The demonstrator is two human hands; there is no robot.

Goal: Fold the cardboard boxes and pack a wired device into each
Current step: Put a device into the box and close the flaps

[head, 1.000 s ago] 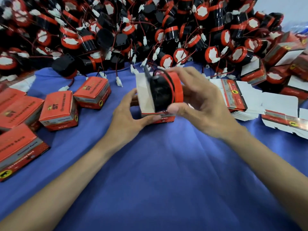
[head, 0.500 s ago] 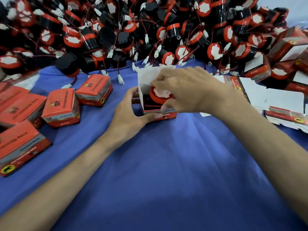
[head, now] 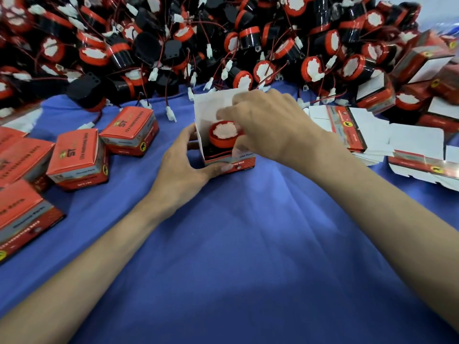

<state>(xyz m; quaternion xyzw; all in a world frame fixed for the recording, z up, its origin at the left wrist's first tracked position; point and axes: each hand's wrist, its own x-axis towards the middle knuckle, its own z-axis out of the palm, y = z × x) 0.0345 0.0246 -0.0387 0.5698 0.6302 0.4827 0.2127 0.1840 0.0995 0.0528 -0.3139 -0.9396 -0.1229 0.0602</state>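
Packing workshop: heaped devices (head: 248, 43), boxes (head: 78, 157)

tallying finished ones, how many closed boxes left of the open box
5 closed boxes: one by the left hand, one beside it, two at the left edge, one nearest the camera. Others may be cropped.

The bench (head: 104, 219) is covered by a blue cloth (head: 248, 256) right down to its near edge. The fabric lies loose, with long shallow creases fanning out toward the near edge. The light is bright and even, leaving a pale sheen on the folds and only soft shadows. Past the far right corner a whitish surface (head: 442, 8) shows, too blurred to tell whether it is a wall.
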